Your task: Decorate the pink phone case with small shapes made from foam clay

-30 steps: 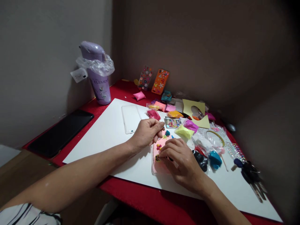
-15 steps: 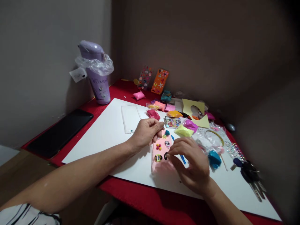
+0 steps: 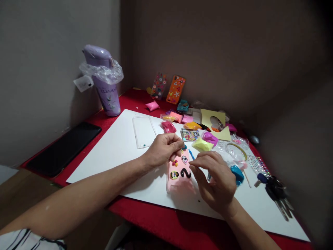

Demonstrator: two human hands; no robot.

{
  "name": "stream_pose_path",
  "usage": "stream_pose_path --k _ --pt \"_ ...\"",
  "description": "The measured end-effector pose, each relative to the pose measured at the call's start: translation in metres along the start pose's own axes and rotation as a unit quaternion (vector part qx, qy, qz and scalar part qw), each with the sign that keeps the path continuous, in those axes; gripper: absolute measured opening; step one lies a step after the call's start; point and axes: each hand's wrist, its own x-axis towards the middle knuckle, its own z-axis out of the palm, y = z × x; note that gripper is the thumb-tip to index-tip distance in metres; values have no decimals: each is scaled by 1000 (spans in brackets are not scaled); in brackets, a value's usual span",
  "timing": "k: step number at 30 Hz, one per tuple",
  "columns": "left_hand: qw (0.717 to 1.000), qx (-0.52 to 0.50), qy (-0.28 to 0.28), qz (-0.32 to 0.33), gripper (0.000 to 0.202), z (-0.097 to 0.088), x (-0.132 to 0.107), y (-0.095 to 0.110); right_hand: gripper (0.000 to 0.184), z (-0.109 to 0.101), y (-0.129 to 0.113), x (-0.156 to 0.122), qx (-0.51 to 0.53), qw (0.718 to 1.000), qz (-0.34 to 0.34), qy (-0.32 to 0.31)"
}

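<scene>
A pink clay-covered phone case (image 3: 173,187) lies on the white board, bearing a black wavy clay piece (image 3: 185,173), a red and yellow flower (image 3: 175,163) and small stickers. My left hand (image 3: 166,149) is closed in a pinch over the case's far left part. Whatever its fingertips hold, if anything, is hidden. Just right of the case, my right hand (image 3: 217,180) has thumb and forefinger pinched together near the black piece. Nothing between those tips can be made out. A blue tool (image 3: 191,154) lies beside the case, partly behind the right hand.
Several clay packets, such as a yellow one (image 3: 203,144), lie behind my hands. A clear phone case (image 3: 144,132) is at left on the board (image 3: 109,163). A purple bottle (image 3: 108,97), black phone (image 3: 65,149), keys (image 3: 278,194) and two decorated cases, one orange (image 3: 176,89), surround it.
My right hand has shifted slightly right, off the black piece, so its wavy shape now shows. My left hand stays pinched over the case. The view has moved a little.
</scene>
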Motion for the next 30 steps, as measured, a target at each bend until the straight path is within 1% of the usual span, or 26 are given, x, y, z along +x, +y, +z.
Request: stream_pose_path --k 3,8,11,15,20,25,30 --pt "1000 13 -18 0 22 1 -2 0 20 2 1 1 -22 1000 11 -12" --pt "999 26 -40 -6 29 1 -4 -2 20 6 2 2 -50 997 48 23" --pt "998 34 -44 -12 32 1 -5 -3 18 7 2 2 -62 995 66 41" --pt "998 49 -50 -3 36 1 -5 -3 18 8 3 1 -66 994 76 45" --pt "994 92 -53 11 37 2 -6 -1 17 10 4 3 -50 997 61 20" --pt "989 130 -62 23 37 2 -8 2 16 10 4 4 -47 996 65 31" --pt "990 130 -60 20 37 2 -9 2 14 10 2 4 -45 997 56 42"
